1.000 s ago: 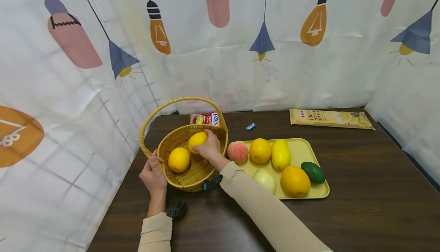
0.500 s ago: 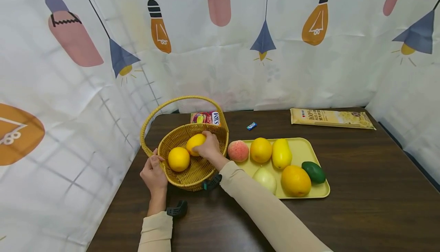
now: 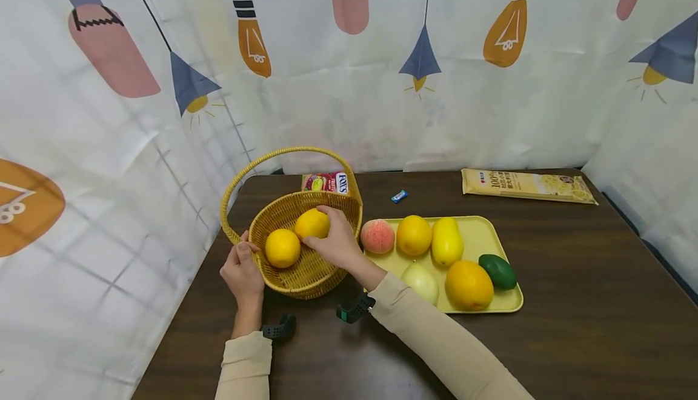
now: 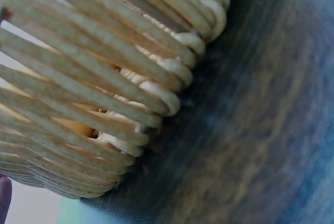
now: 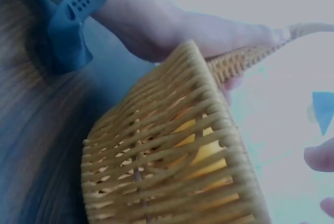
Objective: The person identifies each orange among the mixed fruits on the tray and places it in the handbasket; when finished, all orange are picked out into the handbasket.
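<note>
A yellow wicker basket (image 3: 305, 282) with a tall hoop handle stands on the table's left side. My left hand (image 3: 243, 274) grips it where handle meets rim; the right wrist view shows this hand (image 5: 172, 28) too. Inside lie a rounded yellow fruit (image 3: 282, 248) and, touching or close beside it, a second yellow fruit (image 3: 312, 224). My right hand (image 3: 339, 239) is over the basket, thumb and fingers spread around the second fruit. In the right wrist view its fingertips (image 5: 321, 157) stand apart above the rim. Woven basket wall (image 4: 94, 83) fills much of the left wrist view.
Right of the basket, a yellow tray (image 3: 482, 230) bears a peach (image 3: 377, 236), an orange (image 3: 469, 285), a green avocado-like fruit (image 3: 497, 271) and several other fruits. Behind are a Fox's packet (image 3: 325, 182), a small blue wrapped sweet (image 3: 399, 196) and a long noodle-like packet (image 3: 529, 186).
The right hand first moved the second fruit slightly left within the basket. Now its fingers have loosened and its wrist has drawn back to the right; the fruit stays. The left hand keeps its grip.
</note>
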Demonstrator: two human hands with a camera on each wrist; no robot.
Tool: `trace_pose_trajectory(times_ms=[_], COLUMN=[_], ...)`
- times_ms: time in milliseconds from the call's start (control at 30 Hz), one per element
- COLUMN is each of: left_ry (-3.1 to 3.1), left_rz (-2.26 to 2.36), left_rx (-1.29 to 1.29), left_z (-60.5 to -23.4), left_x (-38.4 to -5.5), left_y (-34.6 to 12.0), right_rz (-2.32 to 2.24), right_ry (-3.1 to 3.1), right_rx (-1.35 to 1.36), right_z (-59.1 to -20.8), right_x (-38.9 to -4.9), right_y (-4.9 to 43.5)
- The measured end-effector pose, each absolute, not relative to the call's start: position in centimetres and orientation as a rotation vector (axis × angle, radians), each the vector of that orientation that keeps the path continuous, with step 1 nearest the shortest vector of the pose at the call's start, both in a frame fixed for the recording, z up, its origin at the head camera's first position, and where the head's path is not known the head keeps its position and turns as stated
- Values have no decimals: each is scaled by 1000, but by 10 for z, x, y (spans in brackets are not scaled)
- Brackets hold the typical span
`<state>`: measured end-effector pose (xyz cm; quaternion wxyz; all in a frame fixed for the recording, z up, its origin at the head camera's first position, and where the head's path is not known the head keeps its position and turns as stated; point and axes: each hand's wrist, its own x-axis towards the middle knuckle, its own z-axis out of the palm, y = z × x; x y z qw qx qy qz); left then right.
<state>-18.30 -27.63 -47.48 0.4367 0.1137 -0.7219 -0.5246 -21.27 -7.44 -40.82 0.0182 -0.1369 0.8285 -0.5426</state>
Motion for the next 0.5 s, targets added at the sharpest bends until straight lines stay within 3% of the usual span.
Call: trace_pose_trajectory(times_ms=[167, 500], left_ry=[-1794, -1806], left_rz=[-1305, -1303], left_rx=[296, 314], left_z=[-473, -474], left_x=[-184, -182], left_y=[-276, -276], right_rz=[-1839, -1698], right_ry=[2473, 2417], right_rx=[-570, -854], right_z=[-404, -398], right_x=[-203, -174], right_y=[-53, 1])
